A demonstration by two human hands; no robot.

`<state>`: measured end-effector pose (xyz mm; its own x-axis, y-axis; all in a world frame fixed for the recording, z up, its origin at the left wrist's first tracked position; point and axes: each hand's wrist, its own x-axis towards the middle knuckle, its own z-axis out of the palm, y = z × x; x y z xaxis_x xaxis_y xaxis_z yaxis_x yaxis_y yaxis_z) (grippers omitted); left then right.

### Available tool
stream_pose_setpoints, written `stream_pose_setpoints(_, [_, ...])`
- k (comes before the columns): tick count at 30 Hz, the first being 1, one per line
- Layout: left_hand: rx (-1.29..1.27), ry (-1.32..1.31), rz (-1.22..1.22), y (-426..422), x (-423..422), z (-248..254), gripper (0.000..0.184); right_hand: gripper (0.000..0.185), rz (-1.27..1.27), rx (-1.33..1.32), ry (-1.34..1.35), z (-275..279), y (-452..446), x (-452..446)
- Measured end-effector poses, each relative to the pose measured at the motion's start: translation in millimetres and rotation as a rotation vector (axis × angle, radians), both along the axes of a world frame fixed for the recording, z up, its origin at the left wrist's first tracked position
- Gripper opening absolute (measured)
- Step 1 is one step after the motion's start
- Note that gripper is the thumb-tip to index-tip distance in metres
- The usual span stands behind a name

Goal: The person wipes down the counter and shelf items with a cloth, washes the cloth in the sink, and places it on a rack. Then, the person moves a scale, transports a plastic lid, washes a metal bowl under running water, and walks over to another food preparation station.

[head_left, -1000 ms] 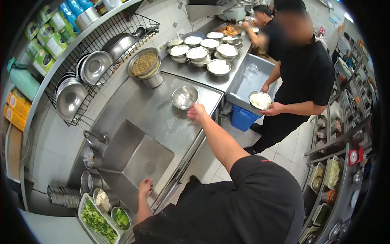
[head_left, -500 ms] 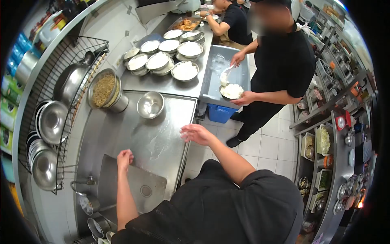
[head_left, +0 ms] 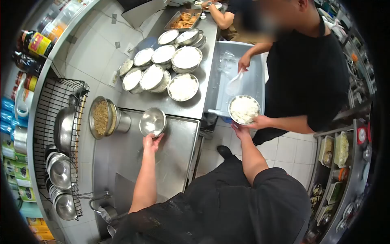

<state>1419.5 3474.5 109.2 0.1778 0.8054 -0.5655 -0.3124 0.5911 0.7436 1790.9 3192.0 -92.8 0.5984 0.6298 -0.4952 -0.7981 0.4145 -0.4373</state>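
Note:
My left hand [head_left: 152, 143] grips the near rim of an empty metal bowl [head_left: 153, 121] over the steel counter. At the underside of a bowl of white rice [head_left: 244, 109] is my right hand [head_left: 240, 129], its fingers partly hidden beneath the rim. A co-worker's hand [head_left: 261, 122] is on that same bowl, and the co-worker's other hand [head_left: 244, 64] has a white rice paddle [head_left: 234, 85] above a grey tub [head_left: 222, 98]. Several rice-filled metal bowls [head_left: 183, 87] are stacked on the counter beyond.
A bowl of brown food [head_left: 100, 118] rests on a metal pot at the left. Metal bowls [head_left: 60, 173] fill a black wire rack [head_left: 48, 122] by the wall. A sink lies lower left, a tray of cooked food [head_left: 183, 20] at the back, and shelving [head_left: 349, 175] at right.
My left hand has moved forward from over the sink and taken hold of the empty bowl. My right hand has reached right to the rice bowl. The co-worker's paddle has left the rice.

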Motion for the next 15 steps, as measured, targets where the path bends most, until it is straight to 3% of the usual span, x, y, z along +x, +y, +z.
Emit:
stream_pose_setpoints(1, [-0.074, 0.006, 0.029, -0.1, 8.2, 12.4, 0.051, 0.035, -0.014, 0.085, 0.110, -2.7, -4.4, 1.6])
stream_pose_setpoints(3, [0.011, 0.003, 0.005, 8.3, 13.4, 10.4, 0.052, 0.036, -0.003, 0.174, 0.128, 11.0, 3.9, 4.5])
stream_pose_setpoints(5, [0.037, -0.058, 0.084, 0.7, 19.2, 7.6, 0.049, 0.039, 0.038, -0.035, 0.064, 3.1, -3.8, 0.8])
stream_pose_setpoints(7, [0.107, -0.100, 0.013, -11.1, 22.5, -3.8, 0.041, 0.043, 0.012, -0.070, 0.054, -4.6, -2.5, 9.2])
stream_pose_setpoints(10, [-0.074, -0.172, 0.010, -38.6, 33.8, 29.1, 0.046, 0.036, 0.018, -0.160, 0.127, 23.4, 14.9, 16.3])
stream_pose_setpoints(13, [-0.017, -0.056, 0.039, -46.3, 29.4, 37.8, 0.049, 0.035, -0.040, -0.192, 0.275, 36.4, 29.0, 19.1])
stream_pose_setpoints(15, [-0.058, 0.062, -0.133, -23.5, 13.9, 26.9, 0.049, 0.040, -0.025, -0.229, 0.291, 21.5, 38.6, 22.5])
